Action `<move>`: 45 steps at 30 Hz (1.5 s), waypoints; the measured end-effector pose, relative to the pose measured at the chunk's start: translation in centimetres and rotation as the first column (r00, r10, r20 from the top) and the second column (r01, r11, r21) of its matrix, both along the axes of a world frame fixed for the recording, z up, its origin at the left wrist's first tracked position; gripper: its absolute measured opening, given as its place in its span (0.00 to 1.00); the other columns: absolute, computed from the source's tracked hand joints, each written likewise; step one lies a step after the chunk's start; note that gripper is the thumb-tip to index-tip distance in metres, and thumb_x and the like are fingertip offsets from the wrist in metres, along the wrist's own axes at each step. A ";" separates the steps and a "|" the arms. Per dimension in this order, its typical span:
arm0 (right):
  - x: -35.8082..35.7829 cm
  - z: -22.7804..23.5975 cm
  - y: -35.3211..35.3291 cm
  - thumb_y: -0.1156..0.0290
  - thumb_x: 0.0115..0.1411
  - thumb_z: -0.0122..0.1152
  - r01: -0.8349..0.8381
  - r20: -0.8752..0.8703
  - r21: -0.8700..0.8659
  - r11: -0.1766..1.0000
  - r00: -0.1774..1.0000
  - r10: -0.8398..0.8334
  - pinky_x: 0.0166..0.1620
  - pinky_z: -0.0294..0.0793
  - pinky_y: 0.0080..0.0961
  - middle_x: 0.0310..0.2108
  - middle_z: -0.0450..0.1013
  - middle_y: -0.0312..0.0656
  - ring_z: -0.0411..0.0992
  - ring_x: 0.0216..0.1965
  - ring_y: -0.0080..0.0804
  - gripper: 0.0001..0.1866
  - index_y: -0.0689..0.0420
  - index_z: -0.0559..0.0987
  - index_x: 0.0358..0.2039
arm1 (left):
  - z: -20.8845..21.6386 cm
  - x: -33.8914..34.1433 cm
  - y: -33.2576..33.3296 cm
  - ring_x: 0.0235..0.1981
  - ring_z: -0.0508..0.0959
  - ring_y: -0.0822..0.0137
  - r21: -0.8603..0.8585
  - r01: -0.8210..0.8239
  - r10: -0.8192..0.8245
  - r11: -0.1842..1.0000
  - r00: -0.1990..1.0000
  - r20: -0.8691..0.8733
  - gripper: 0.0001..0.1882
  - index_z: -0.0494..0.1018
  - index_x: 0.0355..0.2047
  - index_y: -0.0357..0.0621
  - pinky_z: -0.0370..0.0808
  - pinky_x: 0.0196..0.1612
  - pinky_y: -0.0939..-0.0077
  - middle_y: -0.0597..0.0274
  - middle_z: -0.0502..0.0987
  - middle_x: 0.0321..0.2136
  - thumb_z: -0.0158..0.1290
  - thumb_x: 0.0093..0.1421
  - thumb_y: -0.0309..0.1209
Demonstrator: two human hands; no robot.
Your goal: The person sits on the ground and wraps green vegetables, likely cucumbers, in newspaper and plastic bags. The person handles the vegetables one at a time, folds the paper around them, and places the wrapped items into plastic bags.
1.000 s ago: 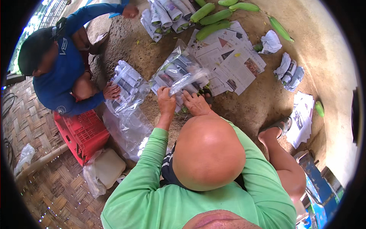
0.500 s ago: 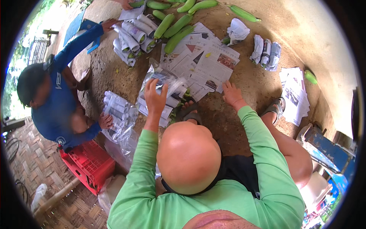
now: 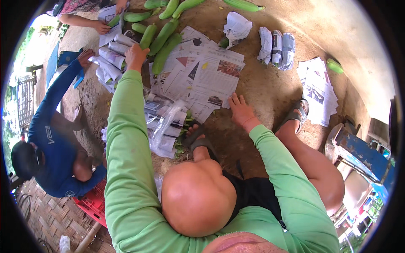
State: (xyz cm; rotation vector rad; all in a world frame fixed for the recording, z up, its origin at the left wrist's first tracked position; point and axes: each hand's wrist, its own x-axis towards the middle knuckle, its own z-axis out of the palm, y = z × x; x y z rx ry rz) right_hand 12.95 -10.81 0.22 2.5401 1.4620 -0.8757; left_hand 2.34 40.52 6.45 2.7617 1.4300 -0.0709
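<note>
My left hand (image 3: 137, 57) reaches far forward over a pile of newspaper-wrapped rolls (image 3: 111, 57), beside the lower end of a long green gourd (image 3: 147, 37). Its fingertips point away and are mostly hidden, so I cannot tell whether it grips anything. With fingers spread, my right hand (image 3: 242, 111) rests at the lower right edge of a stack of newspaper sheets (image 3: 211, 71), holding nothing. Between my arms lies a clear plastic bag (image 3: 168, 120) over several paper-wrapped gourds (image 3: 166, 143), their green ends showing near my foot. More bare gourds (image 3: 166, 37) lie beyond the newspaper.
Three wrapped rolls (image 3: 276, 48) and a crumpled paper bundle (image 3: 237, 28) sit at the far right. Another newspaper pile (image 3: 316, 90) lies near the wall. To my left sits a person in blue (image 3: 63, 139) by a red crate (image 3: 95, 202). Another person's hand (image 3: 102, 28) holds a gourd on paper.
My left hand has moved forward and left, from above the plastic bag to the wrapped rolls. My right hand stays by the newspaper's edge. The view has shifted, and the far person's hands show more.
</note>
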 end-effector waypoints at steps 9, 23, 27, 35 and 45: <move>-0.6 0.2 -0.4 0.73 0.58 0.62 0.034 -0.013 0.026 0.999 0.999 -0.034 0.59 0.76 0.52 0.78 0.47 0.45 0.52 0.75 0.55 0.43 0.51 0.58 0.74 | 1.8 -3.8 -3.1 0.45 0.83 0.60 -0.668 -0.078 0.374 0.740 0.873 0.314 0.30 0.76 0.58 0.38 0.78 0.44 0.64 0.52 0.84 0.44 0.63 0.64 0.48; 0.8 -1.8 -0.9 0.75 0.56 0.64 -0.067 0.069 0.222 0.973 0.996 0.053 0.55 0.81 0.46 0.73 0.57 0.46 0.64 0.68 0.60 0.34 0.54 0.69 0.65 | -1.2 -2.1 -25.6 0.53 0.79 0.59 -0.843 0.351 0.245 0.408 0.847 0.471 0.31 0.68 0.64 0.31 0.74 0.56 0.66 0.50 0.80 0.52 0.63 0.65 0.34; 1.8 -0.4 -1.2 0.74 0.54 0.68 -0.098 0.034 0.227 0.969 0.995 0.092 0.56 0.80 0.46 0.71 0.59 0.47 0.63 0.68 0.59 0.35 0.54 0.70 0.64 | -3.7 0.1 -25.8 0.55 0.78 0.53 -0.757 0.325 0.029 0.567 0.911 0.412 0.32 0.69 0.64 0.37 0.73 0.58 0.62 0.46 0.79 0.54 0.64 0.63 0.37; 0.5 0.8 2.2 0.68 0.47 0.75 -0.183 0.141 0.474 0.861 0.981 0.131 0.46 0.78 0.46 0.57 0.67 0.44 0.69 0.57 0.47 0.32 0.53 0.76 0.55 | -8.1 -0.3 -24.4 0.56 0.78 0.47 -0.704 0.360 0.003 0.612 0.889 0.457 0.31 0.71 0.62 0.39 0.73 0.59 0.59 0.42 0.78 0.55 0.64 0.62 0.40; 0.2 -0.8 5.4 0.69 0.54 0.65 -0.385 0.209 0.383 0.840 0.922 0.327 0.42 0.78 0.41 0.53 0.70 0.38 0.70 0.53 0.44 0.18 0.49 0.82 0.47 | -9.8 -0.5 -23.2 0.56 0.79 0.47 -0.674 0.384 -0.013 0.631 0.874 0.486 0.34 0.72 0.62 0.40 0.73 0.59 0.59 0.44 0.80 0.54 0.65 0.59 0.44</move>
